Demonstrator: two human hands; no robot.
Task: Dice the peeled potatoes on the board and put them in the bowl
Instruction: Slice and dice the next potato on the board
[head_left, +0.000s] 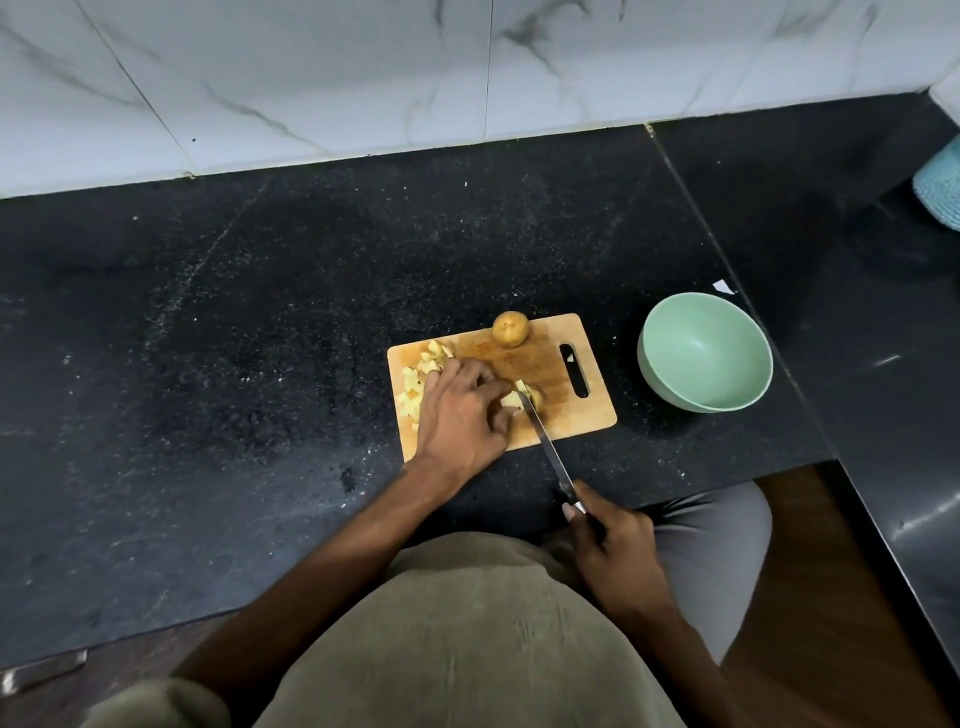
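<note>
Steel knife (545, 441), wooden board (571, 410) (rectangular)

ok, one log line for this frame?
phase: dicing | left hand: holds potatoes on board | right hand: grips knife | bowl: empty

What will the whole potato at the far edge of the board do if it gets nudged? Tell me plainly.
The whole potato looks rounded and sits right at the board's far edge, so it would probably roll, perhaps off onto the counter. It looks solid, so likely stiff and fairly heavy for its size. If its surface is wet, it may be slippery.
</note>
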